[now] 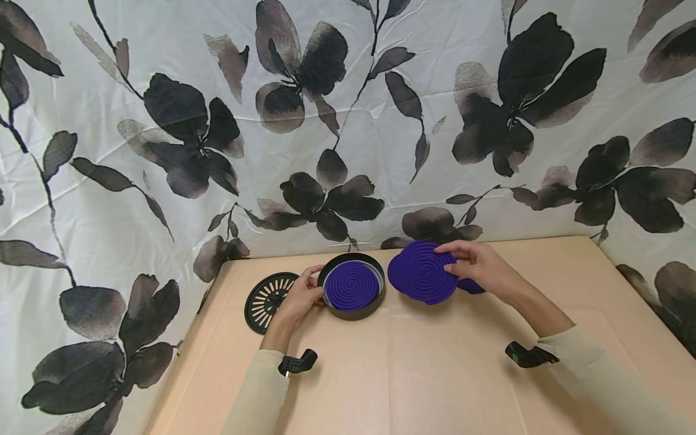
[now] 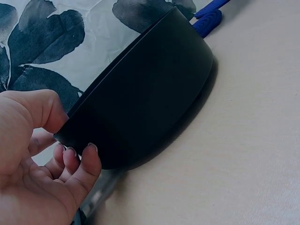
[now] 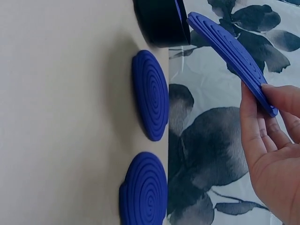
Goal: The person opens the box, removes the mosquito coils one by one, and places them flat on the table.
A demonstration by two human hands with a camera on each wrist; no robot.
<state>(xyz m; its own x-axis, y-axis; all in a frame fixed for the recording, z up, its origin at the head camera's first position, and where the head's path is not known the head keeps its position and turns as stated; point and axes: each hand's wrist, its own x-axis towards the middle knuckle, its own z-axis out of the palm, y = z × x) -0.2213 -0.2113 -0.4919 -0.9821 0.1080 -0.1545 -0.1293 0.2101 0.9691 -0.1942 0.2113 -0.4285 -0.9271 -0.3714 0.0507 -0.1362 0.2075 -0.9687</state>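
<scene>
A round black holder (image 1: 354, 315) stands on the table with a purple spiral coaster (image 1: 352, 286) inside it. My left hand (image 1: 293, 302) pinches the holder's wall at its left side, thumb at the rim. Between thumb and fingers, my right hand (image 1: 484, 266) holds another purple spiral coaster (image 1: 426, 272), tilted and raised to the right of the holder. Below it two more coasters lie apart on the table: one nearer the holder (image 3: 151, 96) and one farther off (image 3: 145, 192). In the head view the raised coaster partly hides them.
A round black slotted lid (image 1: 260, 305) lies left of the holder, partly behind my left hand. The pale table (image 1: 413, 374) ends at the back against a white floral cloth (image 1: 326, 72). A black band is on each wrist.
</scene>
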